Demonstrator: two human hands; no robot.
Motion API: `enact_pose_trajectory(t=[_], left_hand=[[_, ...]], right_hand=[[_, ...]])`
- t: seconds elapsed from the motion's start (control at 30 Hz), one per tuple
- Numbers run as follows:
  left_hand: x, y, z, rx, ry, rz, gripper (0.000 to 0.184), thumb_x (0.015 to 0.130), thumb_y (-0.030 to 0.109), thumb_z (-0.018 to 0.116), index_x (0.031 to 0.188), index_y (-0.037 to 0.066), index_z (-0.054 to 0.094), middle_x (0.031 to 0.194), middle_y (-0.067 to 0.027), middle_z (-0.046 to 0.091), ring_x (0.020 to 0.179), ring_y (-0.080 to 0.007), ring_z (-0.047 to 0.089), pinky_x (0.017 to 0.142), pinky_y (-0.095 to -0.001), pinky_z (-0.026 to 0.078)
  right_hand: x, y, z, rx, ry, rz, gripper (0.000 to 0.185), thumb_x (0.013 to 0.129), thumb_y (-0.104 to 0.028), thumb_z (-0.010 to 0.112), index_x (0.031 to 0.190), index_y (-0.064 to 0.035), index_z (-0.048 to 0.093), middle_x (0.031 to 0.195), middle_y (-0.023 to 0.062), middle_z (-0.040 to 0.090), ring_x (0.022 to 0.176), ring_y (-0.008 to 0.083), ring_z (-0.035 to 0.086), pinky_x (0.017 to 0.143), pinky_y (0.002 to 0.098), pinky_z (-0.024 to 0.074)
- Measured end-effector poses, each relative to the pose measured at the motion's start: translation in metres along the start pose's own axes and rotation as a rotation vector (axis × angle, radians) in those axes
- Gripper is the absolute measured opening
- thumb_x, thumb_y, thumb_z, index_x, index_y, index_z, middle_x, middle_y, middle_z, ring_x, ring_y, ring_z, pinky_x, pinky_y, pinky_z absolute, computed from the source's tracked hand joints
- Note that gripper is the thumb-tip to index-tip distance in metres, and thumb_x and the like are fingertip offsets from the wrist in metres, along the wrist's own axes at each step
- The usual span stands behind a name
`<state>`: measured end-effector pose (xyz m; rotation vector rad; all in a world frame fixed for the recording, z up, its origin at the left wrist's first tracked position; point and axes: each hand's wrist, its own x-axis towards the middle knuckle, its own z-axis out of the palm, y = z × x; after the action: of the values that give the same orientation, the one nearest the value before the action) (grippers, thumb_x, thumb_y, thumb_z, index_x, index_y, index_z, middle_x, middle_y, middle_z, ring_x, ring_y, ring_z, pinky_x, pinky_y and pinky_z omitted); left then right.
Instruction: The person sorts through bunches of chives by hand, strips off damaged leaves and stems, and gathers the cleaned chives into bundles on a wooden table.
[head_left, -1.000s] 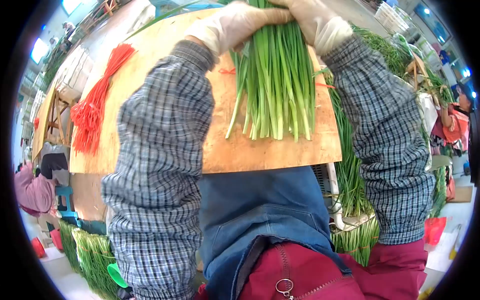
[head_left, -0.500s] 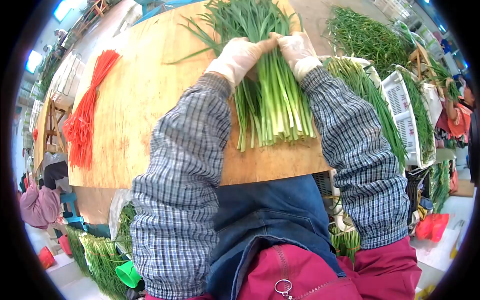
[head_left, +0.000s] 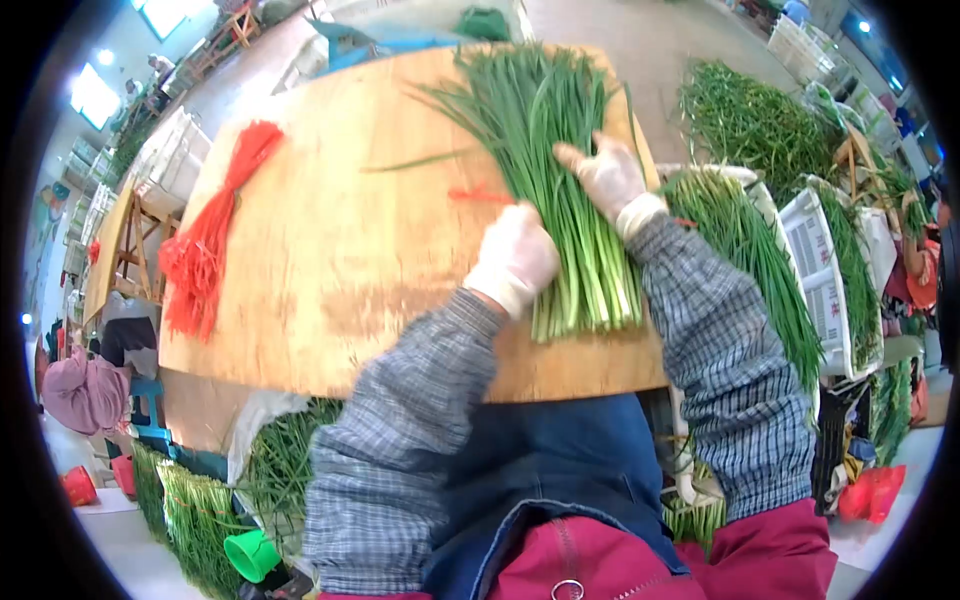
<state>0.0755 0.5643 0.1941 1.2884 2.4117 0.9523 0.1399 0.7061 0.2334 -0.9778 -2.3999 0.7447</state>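
A bundle of long green stalks (head_left: 565, 190) lies on the wooden board (head_left: 330, 220), its pale cut ends toward my body. On its left side is my left hand (head_left: 518, 255), gloved, fingers curled closed against the stalks; what it pinches is hidden. Across the right side of the bundle rests my gloved right hand (head_left: 608, 180), thumb and fingers apart. A red tie (head_left: 478, 195) lies on the board beside the bundle, near my left hand. Further left is a bunch of red ties (head_left: 215, 235).
White crates (head_left: 820, 285) with green stalks stand right of the board, and a heap of greens (head_left: 755, 120) lies on the floor beyond. A green cup (head_left: 252, 556) is at the lower left. A person in pink (head_left: 85, 392) is at the far left; another is at the right edge.
Both hands have come off the leafy upper part, down toward the cut ends, and moved apart. The right hand has opened. The bundle lies flat, its leaves spread toward the board's far edge.
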Motion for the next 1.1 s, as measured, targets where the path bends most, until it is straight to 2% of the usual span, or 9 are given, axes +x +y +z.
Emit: enact_pose_trajectory(t=[0.2, 0.33, 0.47, 0.57, 0.67, 0.87, 0.93, 1.03, 1.1], left_hand=[[0.012, -0.025, -0.031, -0.040, -0.149, 0.052, 0.025, 0.073, 0.009, 0.044, 0.090, 0.000, 0.062, 0.087, -0.0243, 0.060, 0.085, -0.0384, 0.057, 0.076, -0.0395, 0.046], [0.054, -0.050, -0.034, 0.004, -0.059, -0.047, 0.019, 0.074, 0.004, 0.050, 0.087, -0.002, 0.064, 0.082, -0.0204, 0.062, 0.074, -0.0240, 0.062, 0.062, -0.0285, 0.047], [0.104, -0.032, -0.047, 0.895, -0.153, 0.311, 0.016, 0.071, 0.008, 0.051, 0.073, 0.002, 0.065, 0.086, -0.0154, 0.063, 0.081, -0.0274, 0.061, 0.073, -0.0334, 0.048], [0.136, -0.029, -0.040, 0.659, -0.005, 0.333, 0.018, 0.072, 0.007, 0.048, 0.077, 0.001, 0.064, 0.089, -0.0179, 0.062, 0.084, -0.0305, 0.060, 0.075, -0.0345, 0.047], [0.156, -0.023, -0.031, 0.742, -0.176, 0.386, 0.020, 0.073, 0.006, 0.047, 0.083, -0.001, 0.063, 0.087, -0.0202, 0.061, 0.085, -0.0330, 0.059, 0.076, -0.0366, 0.047], [0.091, -0.011, -0.069, 0.096, 0.149, -0.119, 0.019, 0.077, 0.010, 0.048, 0.081, -0.003, 0.062, 0.082, -0.0225, 0.061, 0.083, -0.0332, 0.060, 0.075, -0.0369, 0.047], [0.052, -0.028, -0.070, 0.060, 0.132, -0.129, 0.023, 0.080, 0.006, 0.047, 0.096, -0.003, 0.061, 0.072, -0.0160, 0.062, 0.061, -0.0156, 0.060, 0.054, -0.0277, 0.049], [0.000, -0.032, -0.070, -0.085, 0.130, -0.057, 0.026, 0.081, 0.005, 0.052, 0.105, -0.002, 0.058, 0.080, -0.0098, 0.063, 0.061, -0.0110, 0.057, 0.053, -0.0230, 0.046], [-0.029, 0.026, -0.103, -0.292, 0.219, -0.008, 0.030, 0.080, 0.001, 0.053, 0.109, -0.002, 0.056, 0.088, -0.0085, 0.061, 0.066, -0.0110, 0.056, 0.058, -0.0226, 0.045]], right_hand=[[-0.002, -0.004, -0.005, -0.187, -0.098, 0.033, 0.078, 0.078, -0.054, 0.052, 0.120, 0.0113, 0.041, 0.119, 0.0271, 0.047, 0.114, 0.0356, 0.044, 0.095, 0.0377, 0.0344], [-0.002, -0.012, -0.009, -0.297, -0.180, 0.027, 0.075, 0.081, -0.056, 0.045, 0.120, 0.0086, 0.041, 0.120, 0.0238, 0.046, 0.112, 0.0338, 0.045, 0.093, 0.0391, 0.0361], [-0.001, 0.004, -0.001, -0.341, -0.094, -0.058, 0.072, 0.080, -0.056, 0.046, 0.115, 0.0070, 0.044, 0.115, 0.0205, 0.051, 0.107, 0.0310, 0.050, 0.088, 0.0409, 0.0397], [-0.003, 0.008, 0.004, -0.324, -0.057, -0.102, 0.071, 0.080, -0.055, 0.047, 0.115, 0.0072, 0.044, 0.113, 0.0198, 0.051, 0.105, 0.0300, 0.050, 0.086, 0.0420, 0.0399], [-0.004, 0.004, 0.003, -0.384, -0.069, -0.091, 0.073, 0.078, -0.055, 0.049, 0.115, 0.0085, 0.044, 0.112, 0.0186, 0.052, 0.102, 0.0293, 0.052, 0.085, 0.0410, 0.0391], [-0.003, 0.005, 0.006, -0.357, -0.021, -0.087, 0.077, 0.077, -0.057, 0.048, 0.116, 0.0092, 0.043, 0.115, 0.0199, 0.048, 0.105, 0.0301, 0.049, 0.087, 0.0425, 0.0371], [-0.004, 0.002, -0.002, -0.318, -0.058, -0.054, 0.076, 0.078, -0.058, 0.047, 0.114, 0.0090, 0.045, 0.116, 0.0207, 0.048, 0.106, 0.0310, 0.048, 0.088, 0.0425, 0.0368], [-0.003, 0.000, -0.012, -0.350, -0.090, -0.025, 0.076, 0.079, -0.061, 0.044, 0.108, 0.0088, 0.050, 0.112, 0.0213, 0.050, 0.105, 0.0317, 0.049, 0.087, 0.0426, 0.0378], [-0.004, 0.004, -0.035, -0.314, 0.062, -0.141, 0.069, 0.078, -0.054, 0.051, 0.105, 0.0097, 0.052, 0.100, 0.0203, 0.055, 0.087, 0.0297, 0.057, 0.073, 0.0381, 0.0460]])
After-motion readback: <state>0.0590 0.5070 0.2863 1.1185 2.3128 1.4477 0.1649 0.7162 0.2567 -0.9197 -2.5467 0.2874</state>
